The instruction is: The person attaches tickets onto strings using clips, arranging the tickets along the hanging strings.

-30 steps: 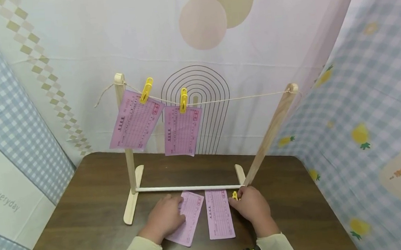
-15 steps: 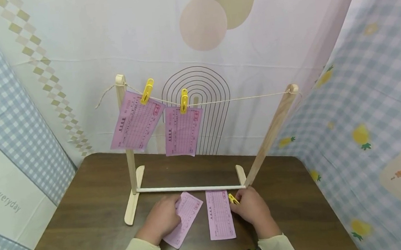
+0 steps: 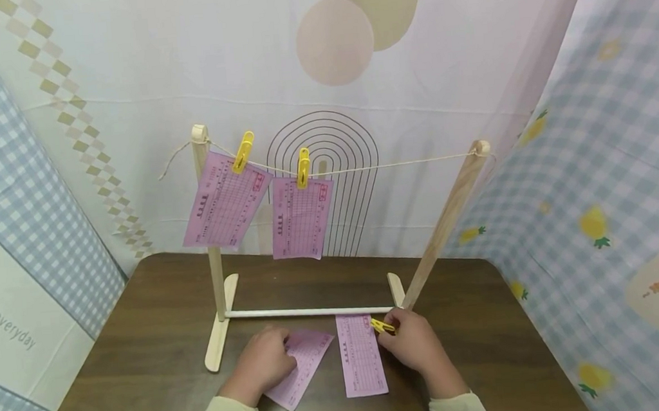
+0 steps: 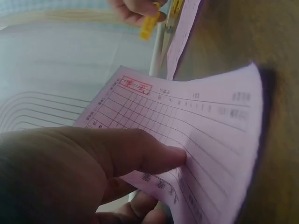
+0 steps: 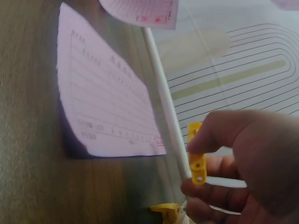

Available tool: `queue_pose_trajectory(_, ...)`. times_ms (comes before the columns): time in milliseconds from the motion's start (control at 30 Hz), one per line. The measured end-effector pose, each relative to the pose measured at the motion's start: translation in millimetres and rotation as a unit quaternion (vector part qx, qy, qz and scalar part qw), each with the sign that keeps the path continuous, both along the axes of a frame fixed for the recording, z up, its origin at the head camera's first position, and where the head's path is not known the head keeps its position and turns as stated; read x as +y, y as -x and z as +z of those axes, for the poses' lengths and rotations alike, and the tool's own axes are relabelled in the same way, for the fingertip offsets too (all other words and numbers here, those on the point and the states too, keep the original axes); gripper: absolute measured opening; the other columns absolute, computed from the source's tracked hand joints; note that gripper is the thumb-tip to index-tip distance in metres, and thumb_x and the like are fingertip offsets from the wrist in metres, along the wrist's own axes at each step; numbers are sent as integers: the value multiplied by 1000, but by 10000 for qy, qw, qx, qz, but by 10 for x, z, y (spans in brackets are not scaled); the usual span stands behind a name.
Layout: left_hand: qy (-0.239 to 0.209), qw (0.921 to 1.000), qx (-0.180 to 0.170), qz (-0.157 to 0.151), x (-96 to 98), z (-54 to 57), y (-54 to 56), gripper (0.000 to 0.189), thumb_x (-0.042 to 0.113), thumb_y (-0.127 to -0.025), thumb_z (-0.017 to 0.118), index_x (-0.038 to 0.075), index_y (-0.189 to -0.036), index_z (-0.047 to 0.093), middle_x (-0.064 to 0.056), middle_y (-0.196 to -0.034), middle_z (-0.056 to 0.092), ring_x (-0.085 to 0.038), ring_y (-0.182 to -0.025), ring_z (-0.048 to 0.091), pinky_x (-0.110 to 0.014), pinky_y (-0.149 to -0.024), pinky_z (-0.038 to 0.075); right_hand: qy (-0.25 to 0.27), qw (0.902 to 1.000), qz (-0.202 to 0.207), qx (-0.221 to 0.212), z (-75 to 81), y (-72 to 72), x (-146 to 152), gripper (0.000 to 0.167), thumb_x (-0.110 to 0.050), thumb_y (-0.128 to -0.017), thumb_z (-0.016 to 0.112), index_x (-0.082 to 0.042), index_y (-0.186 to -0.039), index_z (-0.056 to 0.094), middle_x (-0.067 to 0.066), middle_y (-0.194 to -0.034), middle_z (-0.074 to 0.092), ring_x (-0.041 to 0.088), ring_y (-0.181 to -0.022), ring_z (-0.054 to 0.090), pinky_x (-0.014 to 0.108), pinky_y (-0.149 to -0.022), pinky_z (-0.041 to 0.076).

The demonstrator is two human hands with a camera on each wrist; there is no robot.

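My left hand (image 3: pixel 265 360) pinches a pink printed receipt slip (image 3: pixel 303 370). In the left wrist view the thumb lies on its printed face, fingers go behind, and the slip (image 4: pixel 210 126) bends upward. The right hand (image 3: pixel 414 341) holds a yellow clothespin (image 3: pixel 382 326) between thumb and fingers, seen closer in the right wrist view as a yellow clothespin (image 5: pixel 197 163). Between the hands a second pink slip (image 3: pixel 362 358) lies on the table. Another yellow clothespin (image 5: pixel 167 211) sits below the right fingers in the right wrist view.
A wooden stand has a left post (image 3: pixel 216 272), a right post (image 3: pixel 444 222) and a white bottom rod (image 3: pixel 314 310). From its string (image 3: pixel 396 163) hang two pink slips, one left (image 3: pixel 226 204) and one middle (image 3: pixel 301 220), each under a yellow clothespin. Patterned cloths surround the brown table (image 3: pixel 115 364).
The left hand has drawn its slip slightly left and toward me, and the slip's far end has bent up. In the right hand the clothespin has turned from upright to pointing left.
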State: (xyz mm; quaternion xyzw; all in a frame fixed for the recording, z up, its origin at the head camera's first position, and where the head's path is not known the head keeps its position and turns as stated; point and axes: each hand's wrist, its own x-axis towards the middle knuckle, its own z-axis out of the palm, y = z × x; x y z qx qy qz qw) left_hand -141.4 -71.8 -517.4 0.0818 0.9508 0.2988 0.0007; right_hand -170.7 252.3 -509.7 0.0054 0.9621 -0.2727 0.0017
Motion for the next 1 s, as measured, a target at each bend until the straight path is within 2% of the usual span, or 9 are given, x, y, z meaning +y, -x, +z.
queue_pose_trajectory(67,-15,10000,84,8,-9,-12,-8,27,7,-76,82,7,-103,82,0,-91,68,-18,-84,63,-46,-83,58,281,9996,49,18,40,-29,-10,16,-20,-89,84,-19,-98,71,-2,-78,62,15,-68,54,30,-59,42)
queue_pose_trajectory(133,-54,9999,151,47,-12,-22,-18,26,8,-83,82,6,-109,85,-2,-95,72,-20,-88,67,-47,-85,59,545,9984,129,65,68,-55,-14,14,-20,-94,82,-19,-103,72,-3,-78,63,14,-68,55,29,-59,43)
queue_pose_trajectory(300,-223,9996,121,158,-28,-47,-12,24,15,-94,79,7,-116,84,-8,-108,80,-23,-94,74,-52,-88,62,1088,9927,439,263,97,-96,0,15,-18,-105,78,-18,-119,74,-1,-96,66,14,-83,59,26,-71,48)
queue_pose_trajectory(467,-935,9955,-43,171,-53,-83,2,6,16,-97,80,14,-102,81,-1,-86,74,-12,-74,63,-37,-69,55,1747,9819,630,366,96,-136,18,22,-13,-105,79,-17,-127,75,3,-106,66,12,-90,60,24,-75,52)
queue_pose_trajectory(567,-1758,9841,-133,206,-52,-111,-1,4,16,-98,83,17,-96,80,5,-79,70,-8,-71,59,-28,-66,51,1920,9774,698,538,83,-151,28,30,-17,-104,83,-21,-133,79,3,-111,71,11,-91,62,23,-76,54)
queue_pose_trajectory(733,-2870,9558,-348,538,-28,-129,11,9,16,-97,87,12,-104,83,3,-92,79,-8,-82,68,-25,-73,57,2250,9681,715,845,79,-161,32,49,-17,-101,86,-20,-148,75,5,-125,78,9,-100,69,22,-85,60)
queue_pose_trajectory(867,-3455,9331,-660,749,-6,-109,31,14,17,-97,87,8,-107,83,-2,-96,82,-14,-84,74,-27,-73,61,3160,9445,467,768,105,-152,19,52,-8,-95,90,-7,-143,71,15,-120,77,13,-100,71,22,-85,62)
queue_pose_trajectory(933,-3629,9257,-729,774,1,-92,33,16,19,-99,86,7,-108,83,-3,-97,82,-15,-85,74,-28,-73,62,3602,9297,340,683,127,-146,13,49,-2,-93,91,0,-136,70,19,-120,75,14,-101,72,21,-85,63)
queue_pose_trajectory(1000,-3717,9219,-752,792,7,-75,33,17,21,-100,85,8,-109,83,-4,-98,82,-16,-86,74,-28,-74,62,3841,9207,287,628,153,-149,12,46,1,-92,90,4,-133,69,20,-120,74,14,-102,71,20,-86,64)
